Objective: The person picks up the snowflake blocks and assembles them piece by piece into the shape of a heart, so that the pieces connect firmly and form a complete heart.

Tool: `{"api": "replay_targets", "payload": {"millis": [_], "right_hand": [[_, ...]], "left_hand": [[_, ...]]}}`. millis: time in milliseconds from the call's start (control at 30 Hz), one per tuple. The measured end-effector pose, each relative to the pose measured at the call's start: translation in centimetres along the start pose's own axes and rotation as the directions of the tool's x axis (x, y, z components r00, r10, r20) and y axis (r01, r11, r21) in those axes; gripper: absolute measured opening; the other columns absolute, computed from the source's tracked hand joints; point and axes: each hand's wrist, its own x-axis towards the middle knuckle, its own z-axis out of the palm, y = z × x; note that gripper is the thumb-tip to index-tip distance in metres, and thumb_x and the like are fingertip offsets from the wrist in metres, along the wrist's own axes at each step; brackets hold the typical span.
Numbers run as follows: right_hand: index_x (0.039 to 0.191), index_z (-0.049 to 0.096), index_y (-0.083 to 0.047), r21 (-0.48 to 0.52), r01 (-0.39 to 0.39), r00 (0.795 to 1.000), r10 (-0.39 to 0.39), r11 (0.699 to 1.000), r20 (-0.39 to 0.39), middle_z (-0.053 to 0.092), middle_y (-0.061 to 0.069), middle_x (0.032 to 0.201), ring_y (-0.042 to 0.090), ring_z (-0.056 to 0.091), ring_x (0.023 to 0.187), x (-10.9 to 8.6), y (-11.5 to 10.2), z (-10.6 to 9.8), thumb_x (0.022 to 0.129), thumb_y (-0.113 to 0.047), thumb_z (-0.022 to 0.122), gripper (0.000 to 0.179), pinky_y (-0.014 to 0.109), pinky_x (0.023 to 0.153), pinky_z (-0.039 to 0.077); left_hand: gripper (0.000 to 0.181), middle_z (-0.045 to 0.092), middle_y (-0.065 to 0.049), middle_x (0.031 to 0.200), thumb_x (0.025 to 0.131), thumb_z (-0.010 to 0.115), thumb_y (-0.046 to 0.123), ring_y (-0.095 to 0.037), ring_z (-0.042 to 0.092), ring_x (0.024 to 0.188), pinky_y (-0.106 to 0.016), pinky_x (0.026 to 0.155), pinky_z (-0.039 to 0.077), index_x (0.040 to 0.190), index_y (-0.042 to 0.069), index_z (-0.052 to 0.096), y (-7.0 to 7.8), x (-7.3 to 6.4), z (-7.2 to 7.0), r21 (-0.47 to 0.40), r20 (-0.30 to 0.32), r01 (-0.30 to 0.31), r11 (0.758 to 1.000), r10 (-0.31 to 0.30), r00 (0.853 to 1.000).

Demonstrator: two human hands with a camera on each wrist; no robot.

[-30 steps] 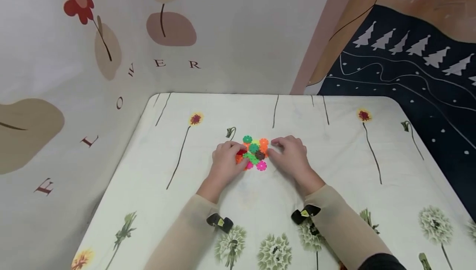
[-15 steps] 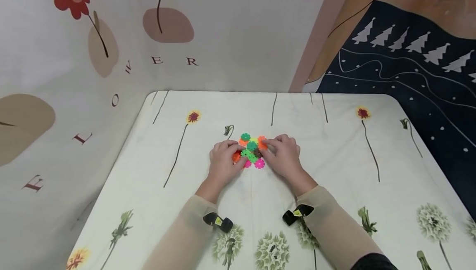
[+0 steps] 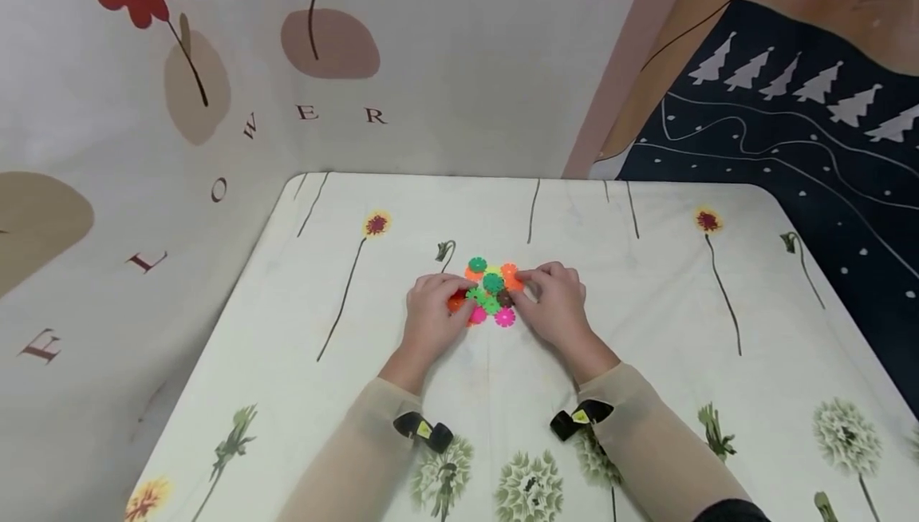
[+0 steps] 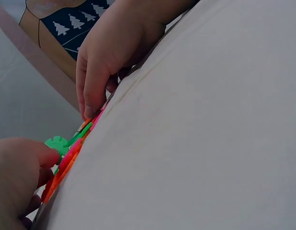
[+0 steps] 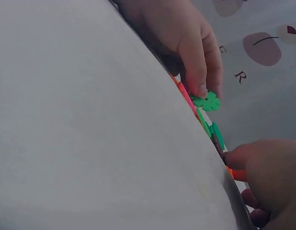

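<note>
Several flower-shaped plastic discs lie in a small overlapping pile, with a dark green disc [image 3: 493,282] and a pink disc [image 3: 505,317] among them. At the pile's left edge, my left hand [image 3: 433,314] pinches a bright green disc [image 5: 209,101] between thumb and fingertips, raised above the others in the right wrist view. My right hand [image 3: 556,304] is at the opposite edge, its fingertips by an orange disc [image 3: 510,274] and its thumb at a brown disc [image 3: 506,298]. The left hand partly covers a red-orange disc [image 3: 455,303].
A white cloth [image 3: 632,306] printed with flowers covers the table. Pale printed fabric [image 3: 467,99] hangs behind and to the left. Dark blue fabric with tree shapes [image 3: 804,131] is at the right. Black straps [image 3: 424,431] sit on both wrists.
My right hand has come in from beside the pile to touch its right edge. My left hand stays at the left edge. The head view has shifted slightly.
</note>
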Motion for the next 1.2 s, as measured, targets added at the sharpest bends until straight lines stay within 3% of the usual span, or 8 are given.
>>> {"api": "replay_targets", "payload": {"millis": [200, 333, 467, 567, 733, 900, 1033, 1200], "right_hand": [[0.114, 0.081, -0.011, 0.024, 0.012, 1.0, -0.012, 1.0, -0.018, 0.063, 0.009, 0.116, 0.036, 0.05, 0.118, -0.4, 0.04, -0.1, 0.096, -0.028, 0.082, 0.025, 0.059, 0.105, 0.032], [0.113, 0.082, -0.012, 0.011, 0.031, 0.999, -0.031, 0.999, -0.02, 0.065, 0.007, 0.118, 0.034, 0.051, 0.12, -0.39, 0.09, -0.04, 0.093, -0.033, 0.085, 0.029, 0.059, 0.106, 0.032], [0.13, 0.075, -0.011, -0.02, 0.027, 1.0, -0.027, 0.999, -0.009, 0.065, 0.01, 0.125, 0.034, 0.05, 0.123, -0.09, 0.17, 0.05, 0.091, -0.037, 0.086, 0.048, 0.059, 0.107, 0.034], [0.135, 0.073, -0.009, -0.037, 0.03, 0.999, -0.03, 0.999, -0.014, 0.063, 0.011, 0.126, 0.036, 0.05, 0.123, 0.09, 0.19, -0.05, 0.093, -0.036, 0.084, 0.05, 0.059, 0.105, 0.034], [0.119, 0.082, -0.009, -0.019, 0.078, 0.996, -0.078, 0.997, -0.047, 0.066, 0.01, 0.117, 0.035, 0.052, 0.114, 0.1, 0.26, -0.19, 0.099, -0.028, 0.078, 0.028, 0.057, 0.098, 0.038], [0.117, 0.082, -0.007, 0.057, 0.119, 0.987, -0.112, 0.991, -0.113, 0.07, 0.008, 0.107, 0.03, 0.056, 0.102, 0.34, 0.43, -0.03, 0.106, -0.022, 0.07, 0.023, 0.048, 0.09, 0.043], [0.115, 0.081, -0.003, 0.177, 0.228, 0.964, -0.197, 0.958, -0.176, 0.071, 0.007, 0.101, 0.024, 0.061, 0.091, 0.31, 0.24, 0.04, 0.104, -0.013, 0.073, 0.017, 0.037, 0.081, 0.05], [0.107, 0.083, -0.007, 0.279, 0.354, 0.934, -0.325, 0.892, -0.146, 0.077, 0.003, 0.099, 0.015, 0.067, 0.082, -0.07, -0.01, 0.23, 0.095, -0.006, 0.082, 0.012, 0.029, 0.074, 0.056]], "left_hand": [[0.02, 0.076, 0.003, 0.105, 0.099, 0.079, 0.018, -0.024, 0.058, 0.114, -0.054, 0.108, 0.038, 0.119, 0.017, 0.08, 0.25, -0.11, 0.0, -0.055, -0.035, -0.014, 0.998, 0.013, 0.999], [0.02, 0.076, 0.003, 0.102, 0.098, 0.079, 0.018, -0.023, 0.058, 0.111, -0.053, 0.108, 0.037, 0.118, 0.017, 0.08, 0.34, -0.16, 0.01, -0.071, -0.04, 0.005, 0.997, -0.007, 0.999], [0.022, 0.076, 0.002, 0.102, 0.098, 0.08, 0.018, -0.023, 0.058, 0.109, -0.052, 0.108, 0.039, 0.119, 0.015, 0.079, 0.4, -0.06, -0.02, -0.086, -0.048, 0.017, 0.996, -0.021, 0.999], [0.023, 0.075, 0.0, 0.101, 0.097, 0.08, 0.019, -0.024, 0.058, 0.108, -0.052, 0.107, 0.04, 0.119, 0.014, 0.079, 0.48, 0.18, -0.06, -0.099, -0.059, 0.008, 0.995, -0.014, 0.998], [0.021, 0.075, 0.0, 0.099, 0.097, 0.081, 0.02, -0.024, 0.059, 0.107, -0.052, 0.106, 0.04, 0.118, 0.014, 0.079, 0.33, 0.32, 0.07, -0.118, -0.065, 0.014, 0.993, -0.022, 0.998], [0.019, 0.074, 0.001, 0.098, 0.098, 0.08, 0.02, -0.022, 0.058, 0.106, -0.047, 0.099, 0.046, 0.115, 0.013, 0.079, 0.21, 0.18, 0.16, -0.157, -0.076, 0.045, 0.987, -0.057, 0.995], [0.016, 0.072, 0.0, 0.096, 0.098, 0.079, 0.019, -0.022, 0.058, 0.101, -0.042, 0.088, 0.052, 0.113, 0.011, 0.078, 0.32, 0.17, 0.08, -0.203, -0.109, 0.037, 0.978, -0.06, 0.992], [0.017, 0.074, 0.001, 0.094, 0.098, 0.079, 0.018, -0.02, 0.059, 0.093, -0.036, 0.078, 0.054, 0.112, 0.009, 0.078, 0.37, 0.12, 0.11, -0.241, -0.128, 0.009, 0.971, -0.041, 0.991]]}}
